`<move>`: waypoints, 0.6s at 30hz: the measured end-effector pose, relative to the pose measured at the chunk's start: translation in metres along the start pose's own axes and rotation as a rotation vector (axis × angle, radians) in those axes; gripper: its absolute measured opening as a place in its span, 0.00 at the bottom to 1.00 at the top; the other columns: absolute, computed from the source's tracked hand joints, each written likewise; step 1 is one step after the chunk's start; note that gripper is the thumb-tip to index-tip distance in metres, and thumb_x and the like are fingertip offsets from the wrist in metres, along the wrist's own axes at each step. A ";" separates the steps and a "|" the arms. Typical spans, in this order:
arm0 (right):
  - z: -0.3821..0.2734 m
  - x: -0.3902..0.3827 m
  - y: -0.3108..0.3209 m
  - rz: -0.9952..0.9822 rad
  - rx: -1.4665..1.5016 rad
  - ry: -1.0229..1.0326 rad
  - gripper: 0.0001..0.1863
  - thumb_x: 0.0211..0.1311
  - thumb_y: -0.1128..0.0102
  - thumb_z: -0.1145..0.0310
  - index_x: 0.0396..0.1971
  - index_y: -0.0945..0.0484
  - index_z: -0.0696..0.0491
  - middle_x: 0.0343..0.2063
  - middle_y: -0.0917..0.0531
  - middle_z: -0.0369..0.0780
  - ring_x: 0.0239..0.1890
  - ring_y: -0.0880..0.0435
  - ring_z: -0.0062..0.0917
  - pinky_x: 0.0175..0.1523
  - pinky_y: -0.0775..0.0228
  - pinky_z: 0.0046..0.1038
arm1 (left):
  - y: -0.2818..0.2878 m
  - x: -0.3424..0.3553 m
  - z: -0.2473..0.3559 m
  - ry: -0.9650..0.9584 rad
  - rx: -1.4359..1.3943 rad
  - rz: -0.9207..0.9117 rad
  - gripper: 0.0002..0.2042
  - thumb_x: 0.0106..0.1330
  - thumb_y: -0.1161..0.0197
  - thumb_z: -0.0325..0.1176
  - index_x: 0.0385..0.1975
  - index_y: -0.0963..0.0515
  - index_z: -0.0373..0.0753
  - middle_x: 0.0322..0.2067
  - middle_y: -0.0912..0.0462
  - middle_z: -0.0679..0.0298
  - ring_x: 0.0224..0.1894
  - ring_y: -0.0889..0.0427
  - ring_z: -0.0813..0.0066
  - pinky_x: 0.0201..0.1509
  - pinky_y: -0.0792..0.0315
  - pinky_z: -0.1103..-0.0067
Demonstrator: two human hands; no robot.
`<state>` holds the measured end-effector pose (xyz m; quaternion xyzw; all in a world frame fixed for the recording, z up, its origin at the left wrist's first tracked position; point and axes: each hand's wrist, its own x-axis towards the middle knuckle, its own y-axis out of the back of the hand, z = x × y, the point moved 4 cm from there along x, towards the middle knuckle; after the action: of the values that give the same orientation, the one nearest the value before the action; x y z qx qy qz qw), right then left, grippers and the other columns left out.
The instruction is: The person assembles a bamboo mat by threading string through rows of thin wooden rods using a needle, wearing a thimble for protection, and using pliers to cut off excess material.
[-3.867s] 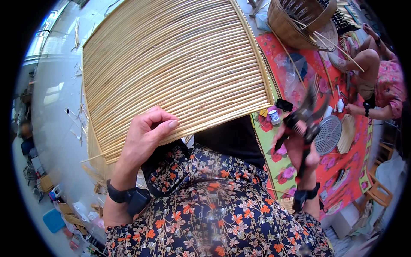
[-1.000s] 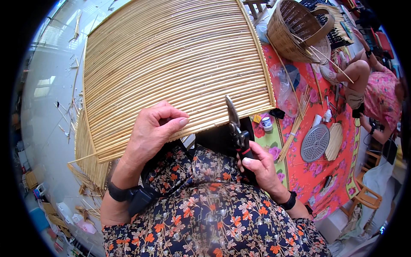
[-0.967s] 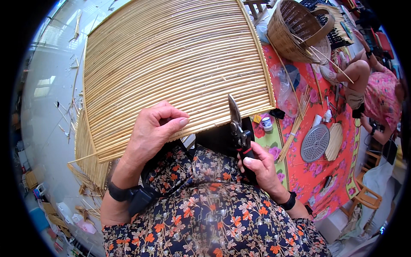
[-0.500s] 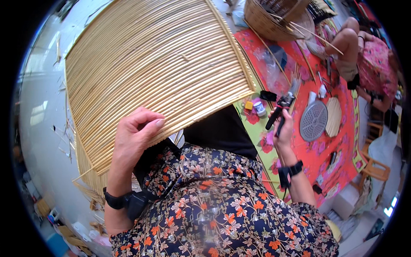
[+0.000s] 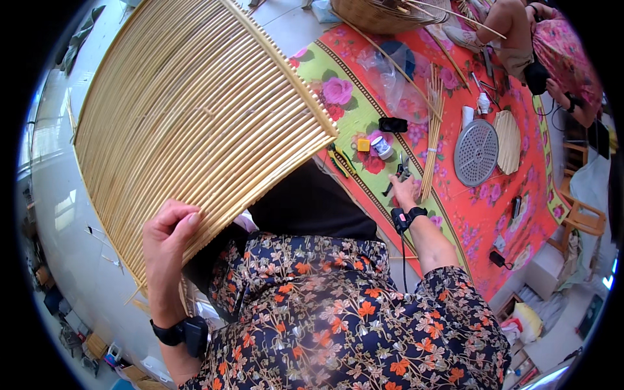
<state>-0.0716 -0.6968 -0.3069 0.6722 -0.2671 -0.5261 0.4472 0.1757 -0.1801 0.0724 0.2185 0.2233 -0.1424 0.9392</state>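
Observation:
A large panel of thin golden straw-like rods, framed by a thicker border, is tilted across my lap at the upper left. My left hand is closed on its near edge, thumb on top. Down at the patterned cloth, my right hand has its fingers round dark-handled pruning shears; part of the handles is hidden by the hand. Just beyond the shears are a small white jar and a yellow block. A tied bundle of thin rods lies right of that hand.
The red floral cloth covers the floor at right. On it are a grey perforated disc, a pale oval piece and a black case. A wicker basket stands behind; another person sits at the far right.
My right hand has carried the pruning shears from a raised position down to the cloth beside the jar. The panel and my left hand have shifted left and slightly down in view.

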 end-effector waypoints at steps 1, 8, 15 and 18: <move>0.005 0.003 -0.009 -0.010 0.036 -0.012 0.48 0.51 0.33 0.36 0.61 0.28 0.62 0.59 0.24 0.61 0.64 0.27 0.54 0.68 0.36 0.49 | 0.001 0.001 0.001 -0.004 0.005 -0.007 0.06 0.67 0.33 0.28 0.36 0.14 0.30 0.33 0.21 0.69 0.37 0.25 0.83 0.43 0.33 0.84; -0.104 -0.011 0.052 0.151 0.291 0.776 0.18 0.63 0.41 0.71 0.52 0.21 0.57 0.47 0.21 0.50 0.53 0.21 0.47 0.57 0.29 0.42 | 0.006 -0.009 0.001 0.067 -0.017 0.006 0.04 0.66 0.33 0.25 0.36 0.15 0.31 0.34 0.22 0.69 0.39 0.24 0.81 0.46 0.32 0.83; -0.232 0.043 0.009 -0.058 0.295 1.062 0.14 0.59 0.42 0.76 0.45 0.18 0.53 0.42 0.20 0.47 0.47 0.19 0.46 0.53 0.26 0.41 | 0.008 -0.014 0.016 0.108 -0.040 -0.027 0.05 0.62 0.33 0.22 0.35 0.15 0.29 0.35 0.20 0.65 0.40 0.23 0.78 0.47 0.31 0.82; -0.236 0.052 -0.007 -0.121 0.119 0.995 0.12 0.55 0.40 0.77 0.40 0.18 0.54 0.40 0.20 0.47 0.47 0.19 0.44 0.53 0.27 0.39 | 0.009 -0.023 0.021 0.164 -0.085 -0.017 0.05 0.62 0.33 0.21 0.35 0.15 0.28 0.35 0.20 0.64 0.40 0.22 0.77 0.47 0.31 0.82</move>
<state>0.1670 -0.6604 -0.3266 0.8803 -0.0117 -0.1510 0.4497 0.1672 -0.1788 0.1034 0.1873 0.3074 -0.1224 0.9249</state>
